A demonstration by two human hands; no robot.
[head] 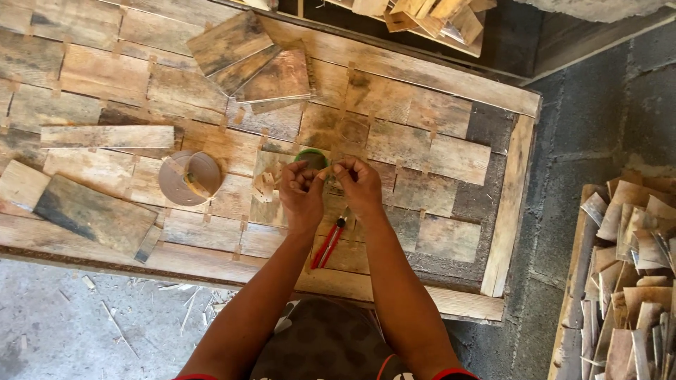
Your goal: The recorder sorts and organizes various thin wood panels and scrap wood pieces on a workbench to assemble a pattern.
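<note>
Pinching something small and pale between the fingertips of the left hand and right hand, both curled narrow and nearly touching; too small to identify. Hovering just this side of a green roll, partly hidden behind the fingers. Lying directly beneath the right wrist, red-handled pliers on the wooden workbench. Sitting well left of the left hand, a brown tape roll. Stacking far right, wood offcuts.

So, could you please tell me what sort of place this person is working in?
Probably a small woodworking workshop: a rough bench covered in thin wood panels, a pile of wood offcuts against the block wall, and shavings on the concrete floor.
</note>
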